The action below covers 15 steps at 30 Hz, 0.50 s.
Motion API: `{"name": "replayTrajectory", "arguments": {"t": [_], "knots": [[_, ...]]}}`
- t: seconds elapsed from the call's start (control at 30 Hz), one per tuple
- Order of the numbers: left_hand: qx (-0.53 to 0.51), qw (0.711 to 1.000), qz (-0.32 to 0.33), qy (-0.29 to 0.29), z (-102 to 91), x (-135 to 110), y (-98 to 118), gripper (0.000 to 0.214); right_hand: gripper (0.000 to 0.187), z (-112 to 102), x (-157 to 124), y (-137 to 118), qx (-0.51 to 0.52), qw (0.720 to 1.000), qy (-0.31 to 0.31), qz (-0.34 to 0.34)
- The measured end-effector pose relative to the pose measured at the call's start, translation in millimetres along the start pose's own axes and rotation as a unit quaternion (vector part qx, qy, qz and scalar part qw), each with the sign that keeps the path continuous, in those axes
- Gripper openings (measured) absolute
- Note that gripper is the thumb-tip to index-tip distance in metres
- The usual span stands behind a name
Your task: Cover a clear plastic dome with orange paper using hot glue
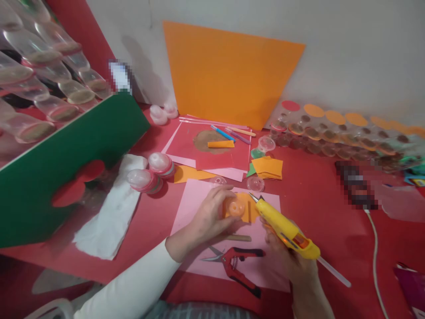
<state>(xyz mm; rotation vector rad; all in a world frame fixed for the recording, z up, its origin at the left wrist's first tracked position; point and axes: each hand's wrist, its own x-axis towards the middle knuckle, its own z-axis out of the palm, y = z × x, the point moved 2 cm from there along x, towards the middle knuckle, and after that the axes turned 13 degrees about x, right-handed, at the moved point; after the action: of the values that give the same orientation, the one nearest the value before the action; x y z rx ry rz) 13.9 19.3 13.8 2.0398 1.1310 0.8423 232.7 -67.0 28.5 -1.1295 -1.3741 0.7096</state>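
Observation:
My left hand curls its fingers around a clear plastic dome lid that sits on orange paper. In my right hand is a yellow hot glue gun, with a glue stick jutting from its rear. Its metal nozzle points left, close beside the lid. Under both lies a pink sheet. Just below my left hand are a small wooden stick and red-handled pruning shears, their blades apart.
Stacked clear cups and a white cloth are at left, by a green board. Pens lie on red sheets behind. Orange paper pieces and rows of cups stand right. A white cable runs along the right.

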Motion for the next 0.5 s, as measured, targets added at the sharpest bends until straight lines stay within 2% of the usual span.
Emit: {"name": "replayTrajectory", "arguments": {"t": [0.2, 0.4, 0.5], "knots": [[-0.02, 1.0, -0.005, 0.022, -4.8, 3.8, 0.2, 0.039, 0.007, -3.9, -8.5, 10.6, -0.002, 0.999, -0.004, 0.031], [-0.056, 0.998, -0.024, 0.021, -3.4, 5.3, 0.8, 0.037, 0.013, -2.4, -8.6, 8.6, -0.015, 1.0, 0.005, 0.022], [-0.069, 0.996, -0.035, 0.037, -0.7, 5.8, -1.2, 0.04, 0.013, -1.7, -7.2, 7.3, -0.032, 0.999, 0.01, 0.022]]}}
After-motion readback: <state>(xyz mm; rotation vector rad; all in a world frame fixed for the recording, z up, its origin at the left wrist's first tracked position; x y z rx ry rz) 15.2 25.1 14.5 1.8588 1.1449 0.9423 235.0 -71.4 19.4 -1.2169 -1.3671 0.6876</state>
